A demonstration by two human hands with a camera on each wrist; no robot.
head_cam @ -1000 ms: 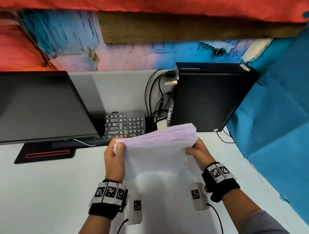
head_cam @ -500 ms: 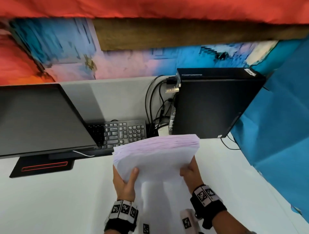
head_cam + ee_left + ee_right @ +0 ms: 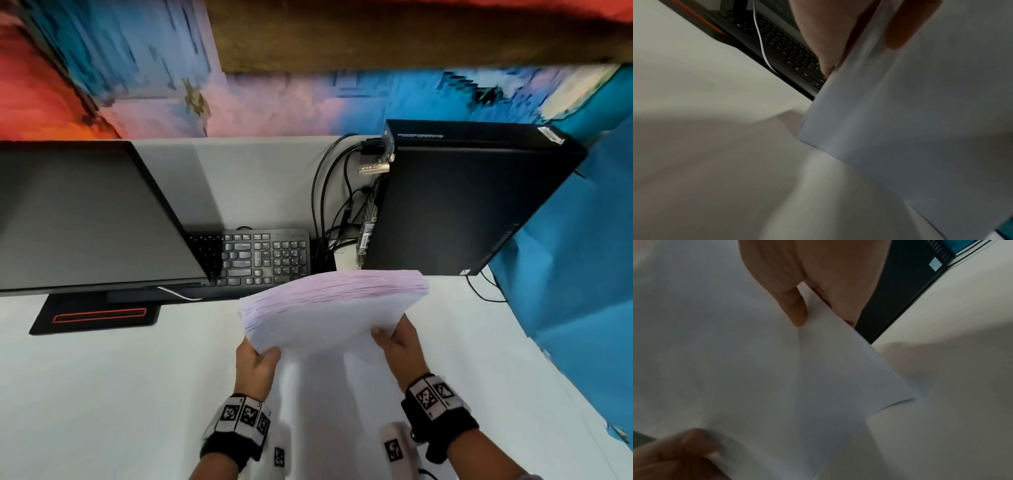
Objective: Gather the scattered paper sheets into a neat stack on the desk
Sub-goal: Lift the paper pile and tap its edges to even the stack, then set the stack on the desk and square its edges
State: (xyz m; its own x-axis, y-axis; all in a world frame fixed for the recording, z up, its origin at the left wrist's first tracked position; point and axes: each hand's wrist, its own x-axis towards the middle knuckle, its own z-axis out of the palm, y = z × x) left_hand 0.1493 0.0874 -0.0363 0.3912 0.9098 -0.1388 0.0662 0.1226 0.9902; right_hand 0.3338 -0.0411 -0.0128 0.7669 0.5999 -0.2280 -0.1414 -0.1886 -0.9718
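Observation:
A thick stack of white paper sheets stands on edge on the white desk, its upper edges slightly fanned. My left hand grips its left side, thumb on the near face. My right hand grips the right side, thumb also on the near face. In the left wrist view the paper stack fills the right half, its lower corner at the desk. In the right wrist view my right hand pinches the stack at its edge, and the left hand shows at bottom left.
A black monitor on its stand is at left, a black keyboard behind the stack. A black computer tower with cables stands at right. Blue material borders the desk's right side.
Both hands slid down from the stack's upper corners to grip lower on its sides. The stack stays upright on the desk.

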